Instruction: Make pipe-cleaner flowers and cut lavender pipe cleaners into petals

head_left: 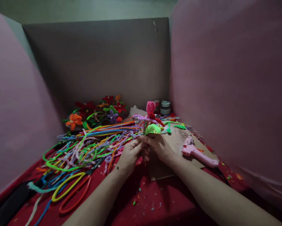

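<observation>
Both hands meet at the middle of the table, closed around the lower part of a small bunch of pipe-cleaner flowers (150,107). My left hand (130,151) pinches the stems from the left. From the right, my right hand (157,145) grips the same stems, its thumb and fingers near the left fingertips. A pink bloom tops the bunch, with red petals (157,118), a lilac piece (141,117) and a light green leaf (153,128) below it. Fingers hide most of the stems.
Loose pipe cleaners (91,150) spread over the left side. Scissors with yellow and red handles (76,208) lie in front of them. A pink glue gun (199,155) rests on cardboard (163,173) at right. Finished flowers (74,121) and a lidded cup (165,108) stand behind. Pink panels flank the table.
</observation>
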### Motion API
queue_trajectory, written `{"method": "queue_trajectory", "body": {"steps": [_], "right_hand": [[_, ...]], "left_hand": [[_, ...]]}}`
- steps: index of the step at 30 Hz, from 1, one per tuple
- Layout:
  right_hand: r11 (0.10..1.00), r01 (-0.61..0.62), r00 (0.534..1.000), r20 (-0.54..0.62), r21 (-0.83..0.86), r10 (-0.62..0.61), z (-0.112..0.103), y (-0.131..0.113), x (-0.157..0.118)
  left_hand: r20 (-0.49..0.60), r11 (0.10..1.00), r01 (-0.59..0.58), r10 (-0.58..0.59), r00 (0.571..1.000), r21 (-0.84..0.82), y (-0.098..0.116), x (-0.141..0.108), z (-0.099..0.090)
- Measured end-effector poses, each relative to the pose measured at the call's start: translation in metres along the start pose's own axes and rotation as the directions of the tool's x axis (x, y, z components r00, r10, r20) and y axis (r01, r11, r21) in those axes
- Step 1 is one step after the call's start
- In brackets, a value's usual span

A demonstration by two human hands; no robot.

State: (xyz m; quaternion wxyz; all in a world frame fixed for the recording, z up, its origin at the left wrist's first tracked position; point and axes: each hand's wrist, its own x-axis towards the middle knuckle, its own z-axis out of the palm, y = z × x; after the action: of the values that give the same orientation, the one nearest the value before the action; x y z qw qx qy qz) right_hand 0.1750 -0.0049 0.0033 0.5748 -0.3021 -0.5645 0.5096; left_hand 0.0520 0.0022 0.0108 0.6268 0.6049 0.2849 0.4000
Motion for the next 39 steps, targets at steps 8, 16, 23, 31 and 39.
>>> {"method": "queue_trajectory", "body": {"steps": [8, 16, 23, 31, 39], "right_hand": [[1.000, -0.001, 1.000, 0.012, 0.006, 0.001, -0.001, -0.005, 0.001], [0.962, -0.064, 0.992, 0.124, 0.264, 0.032, -0.006, -0.005, 0.002], [0.949, -0.056, 0.962, 0.271, 0.310, -0.032, -0.010, -0.006, -0.001], [0.931, -0.074, 0.935, 0.351, 0.357, -0.060, -0.008, -0.013, -0.004], [0.981, -0.042, 0.996, 0.089, 0.190, 0.025, 0.000, -0.017, -0.004]], "left_hand": [[0.131, 0.924, 0.106, -0.061, 0.990, -0.368, 0.001, -0.002, 0.000], [0.342, 0.808, 0.255, -0.071, 0.937, -0.531, 0.004, -0.008, -0.003], [0.457, 0.785, 0.269, 0.021, 0.889, -0.558, 0.005, -0.015, -0.001], [0.569, 0.694, 0.370, 0.069, 0.820, -0.618, 0.006, -0.023, 0.003], [0.131, 0.987, 0.105, -0.089, 0.987, -0.122, 0.018, -0.010, 0.001]]}}
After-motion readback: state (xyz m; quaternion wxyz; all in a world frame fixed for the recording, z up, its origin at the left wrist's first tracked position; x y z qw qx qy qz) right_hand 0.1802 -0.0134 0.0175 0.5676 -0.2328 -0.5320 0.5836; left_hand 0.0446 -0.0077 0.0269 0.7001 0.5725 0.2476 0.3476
